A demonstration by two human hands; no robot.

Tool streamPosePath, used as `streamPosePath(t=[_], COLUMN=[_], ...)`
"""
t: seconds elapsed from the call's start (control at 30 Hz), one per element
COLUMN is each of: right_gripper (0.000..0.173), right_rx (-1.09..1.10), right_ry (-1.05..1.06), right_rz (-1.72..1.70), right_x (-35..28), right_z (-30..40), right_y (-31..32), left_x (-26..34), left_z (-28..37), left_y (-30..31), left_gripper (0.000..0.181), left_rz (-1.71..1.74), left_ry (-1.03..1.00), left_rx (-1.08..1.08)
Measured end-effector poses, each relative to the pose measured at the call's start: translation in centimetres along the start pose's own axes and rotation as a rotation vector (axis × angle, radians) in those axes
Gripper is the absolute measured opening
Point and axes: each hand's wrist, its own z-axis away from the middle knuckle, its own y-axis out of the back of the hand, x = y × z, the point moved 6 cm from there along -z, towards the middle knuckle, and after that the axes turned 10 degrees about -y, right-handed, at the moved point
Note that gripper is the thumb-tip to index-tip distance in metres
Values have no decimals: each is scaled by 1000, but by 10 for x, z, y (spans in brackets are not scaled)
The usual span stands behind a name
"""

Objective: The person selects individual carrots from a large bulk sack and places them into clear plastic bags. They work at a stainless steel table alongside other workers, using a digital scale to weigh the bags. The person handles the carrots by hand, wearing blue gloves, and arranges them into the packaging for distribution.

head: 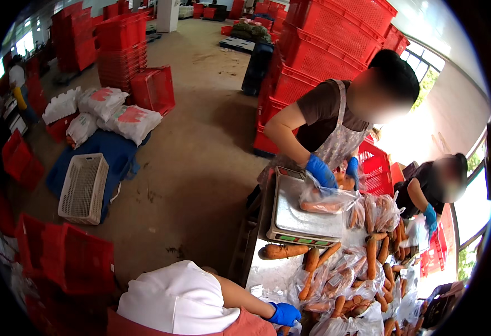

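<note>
My left hand [285, 314], in a blue glove, is at the bottom edge against a clear plastic bag holding a carrot; its fingers are mostly hidden, so its grip cannot be told. My right hand is out of view. Loose carrots [286, 251] and bagged carrots [342, 275] are heaped on the metal table [266, 269] to the right of my left hand. Beyond them stands a weighing scale [306, 210] with a metal plate. Across it, a co-worker's blue-gloved hands [323, 171] hold a plastic bag of carrots [323, 206] over the plate.
Another co-worker [428, 185] with a gloved hand leans in at the right. Tall stacks of red crates [312, 54] stand behind the scale. On the floor at left are a white plastic basket [84, 189] on a blue pallet [117, 145], filled white sacks [130, 122] and red crates [77, 256].
</note>
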Motion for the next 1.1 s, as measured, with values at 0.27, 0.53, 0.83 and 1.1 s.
streamPosePath(t=[0.27,0.53,0.83,1.1], right_gripper=[71,58,46,48], right_rx=[55,370,286,-54], right_ry=[-135,-469,-384,-521], right_rz=[269,79,522,488], right_x=[103,141,87,73], right_z=[52,196,229,213], right_y=[0,34,60,115], left_x=[27,44,110,137], left_z=[30,69,70,13], left_y=[27,72,92,91], left_gripper=[26,20,19,24], left_rz=[55,36,-356,627], left_ry=[-293,173,-88,180], left_rx=[14,99,48,-441])
